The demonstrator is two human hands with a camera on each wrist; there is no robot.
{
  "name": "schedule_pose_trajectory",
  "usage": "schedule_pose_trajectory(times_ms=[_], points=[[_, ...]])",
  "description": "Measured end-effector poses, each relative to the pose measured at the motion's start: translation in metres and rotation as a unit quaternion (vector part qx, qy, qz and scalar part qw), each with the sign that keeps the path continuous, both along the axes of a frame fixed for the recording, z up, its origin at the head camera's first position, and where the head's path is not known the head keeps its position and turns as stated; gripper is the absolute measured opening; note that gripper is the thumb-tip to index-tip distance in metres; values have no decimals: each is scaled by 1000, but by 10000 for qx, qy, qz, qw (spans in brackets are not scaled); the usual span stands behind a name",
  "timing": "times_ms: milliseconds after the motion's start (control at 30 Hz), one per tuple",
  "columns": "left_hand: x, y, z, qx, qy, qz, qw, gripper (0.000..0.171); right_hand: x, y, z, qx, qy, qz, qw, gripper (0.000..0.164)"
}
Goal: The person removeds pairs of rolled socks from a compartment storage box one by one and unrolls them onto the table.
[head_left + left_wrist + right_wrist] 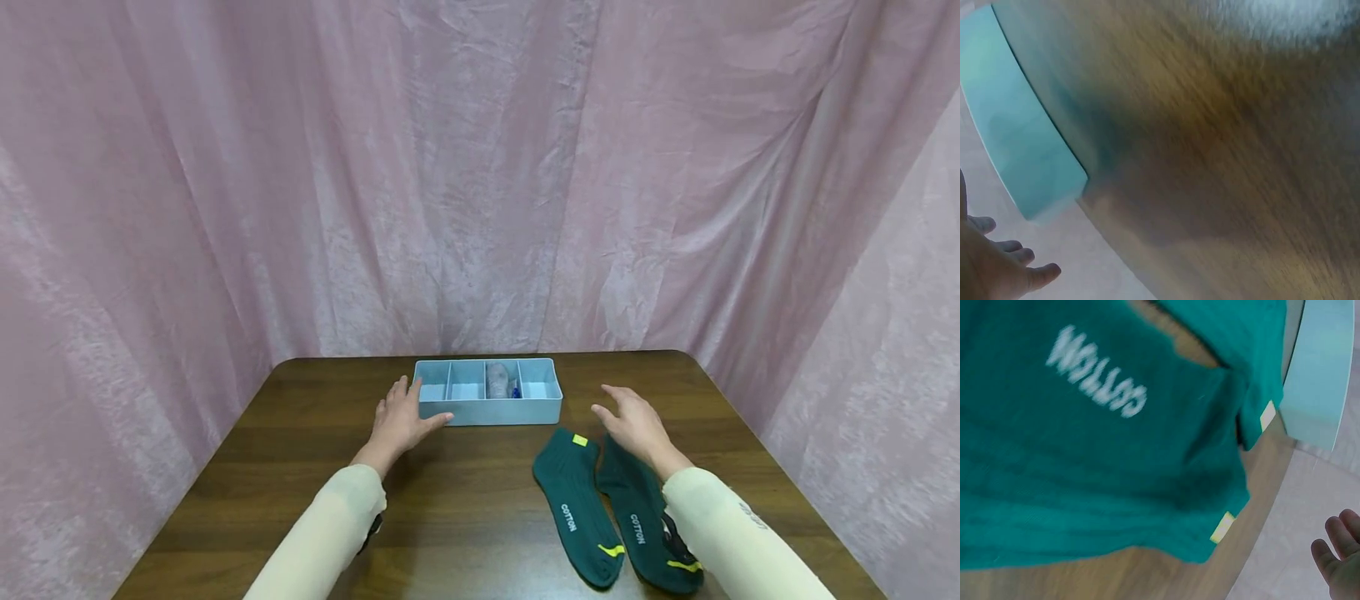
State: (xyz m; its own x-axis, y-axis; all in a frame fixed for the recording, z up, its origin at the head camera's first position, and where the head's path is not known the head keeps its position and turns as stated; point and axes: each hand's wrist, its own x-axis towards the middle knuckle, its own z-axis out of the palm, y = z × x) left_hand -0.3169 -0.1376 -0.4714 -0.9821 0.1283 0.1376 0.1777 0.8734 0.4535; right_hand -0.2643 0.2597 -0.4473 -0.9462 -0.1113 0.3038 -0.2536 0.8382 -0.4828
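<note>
COTTON on one green sock (pixel 576 504) and the second sock (pixel 637 508) beside it.
White capitals (pixel 567 517) spell it on each at the lower right of the head view; the right wrist view shows it upside down at upper left. Dark marks (pixel 753 517) on the right sleeve (pixel 742 550), lower right in the head view, are too small to read.

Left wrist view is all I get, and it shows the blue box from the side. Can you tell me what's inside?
Observer: A grey item sits in the third compartment from the left of the blue box, as the head view shows it.
Operator: What lies on the table near the right hand?
Observer: Two green socks, side by side.
Operator: Are the hands holding either one?
Observer: No, the right hand is empty, its fingers relaxed.
</note>
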Motion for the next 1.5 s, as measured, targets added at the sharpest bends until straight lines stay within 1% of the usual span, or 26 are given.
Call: schedule_pose_trajectory(times_ms=[133, 267, 467, 633, 767, 900, 1067, 1200, 1367, 1500], points=[[-9, -8, -3, 114, -124, 104, 9998, 101, -9, -13, 4, -50, -125, 39, 9999, 53], [-16, -14, -4, 318, -260, 185, 9990, 101, -18, -24, 9, -71, -198, 88, 9997, 54], [-22, -19, -4, 613, -458, 237, 9968, 106, -33, -36, 15, -134, -255, 92, 9995, 54], [-26, -22, -8, 731, -622, 228, 9951, 107, -45, -51, 14, -337, -372, 51, 9987, 55], [-28, -23, -11, 855, -714, 216, 9935, 105, -54, -70, 10, -487, -337, 104, 9982, 54], [-27, -25, -9, 930, -730, 190, 9928, 103, -59, -90, 8, -702, -365, 145, 9968, 53], [-27, -28, -7, 830, -698, 203, 9939, 95, -64, -111, 7, -1102, -561, 97, 9923, 53], [-27, -28, -6, 788, -680, 197, 9944, 88, -67, -123, 7, -1309, -626, -17, 9894, 53], [-27, -26, -8, 699, -603, 153, 9956, 80, -70, -137, 7, -1405, -675, -130, 9877, 52], [-28, -25, -11, 790, -488, 185, 9955, 75, -73, -146, 5, -1436, -780, -141, 9865, 51]])
